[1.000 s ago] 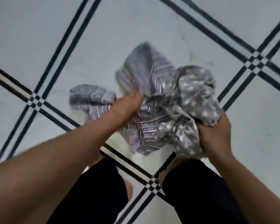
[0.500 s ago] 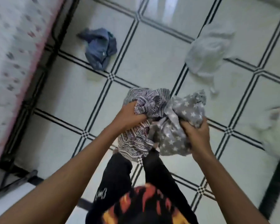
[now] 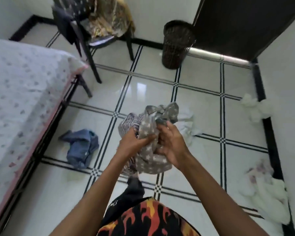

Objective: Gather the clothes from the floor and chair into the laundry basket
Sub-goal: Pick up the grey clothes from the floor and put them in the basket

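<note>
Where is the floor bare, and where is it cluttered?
Bare: the tiles between the chair, the basket and the bundle held in both hands. Cluttered: white clothes along the right wall, jeans beside the bed.

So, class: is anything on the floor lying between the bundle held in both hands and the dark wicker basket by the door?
Nothing visible does. The bundle is held in the left hand and right hand, and the tiles up to the basket look bare. The white garment and blue garment lie off to either side.
</note>
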The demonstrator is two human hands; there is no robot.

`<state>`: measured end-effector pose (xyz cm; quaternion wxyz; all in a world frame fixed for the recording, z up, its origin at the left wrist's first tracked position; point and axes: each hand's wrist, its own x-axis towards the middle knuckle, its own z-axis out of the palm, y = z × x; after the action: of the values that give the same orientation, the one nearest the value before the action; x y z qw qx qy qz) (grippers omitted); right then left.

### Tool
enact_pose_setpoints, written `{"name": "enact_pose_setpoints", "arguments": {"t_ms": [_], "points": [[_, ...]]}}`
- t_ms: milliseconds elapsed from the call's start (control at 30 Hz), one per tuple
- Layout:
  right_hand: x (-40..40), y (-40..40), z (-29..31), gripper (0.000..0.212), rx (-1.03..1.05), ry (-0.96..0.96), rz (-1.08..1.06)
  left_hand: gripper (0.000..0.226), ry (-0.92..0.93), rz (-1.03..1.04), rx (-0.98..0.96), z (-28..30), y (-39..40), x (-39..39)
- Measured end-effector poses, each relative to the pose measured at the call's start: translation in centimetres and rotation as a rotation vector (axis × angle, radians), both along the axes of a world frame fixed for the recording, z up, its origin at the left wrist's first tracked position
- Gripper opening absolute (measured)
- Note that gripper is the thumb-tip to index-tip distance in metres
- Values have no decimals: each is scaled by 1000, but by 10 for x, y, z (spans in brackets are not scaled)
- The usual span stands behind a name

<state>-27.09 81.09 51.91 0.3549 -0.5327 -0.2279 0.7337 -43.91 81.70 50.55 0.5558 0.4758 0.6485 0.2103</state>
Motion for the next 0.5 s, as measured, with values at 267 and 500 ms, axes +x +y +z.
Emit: {"name": "enact_pose_setpoints", "arguments": {"t_ms": [267, 500], "points": [[31, 197, 37, 49, 133, -135, -52, 38, 63, -58, 125, 39, 219, 26], [109, 390, 19, 20, 276, -422, -171, 39, 46, -60, 138, 23, 422, 76]]}}
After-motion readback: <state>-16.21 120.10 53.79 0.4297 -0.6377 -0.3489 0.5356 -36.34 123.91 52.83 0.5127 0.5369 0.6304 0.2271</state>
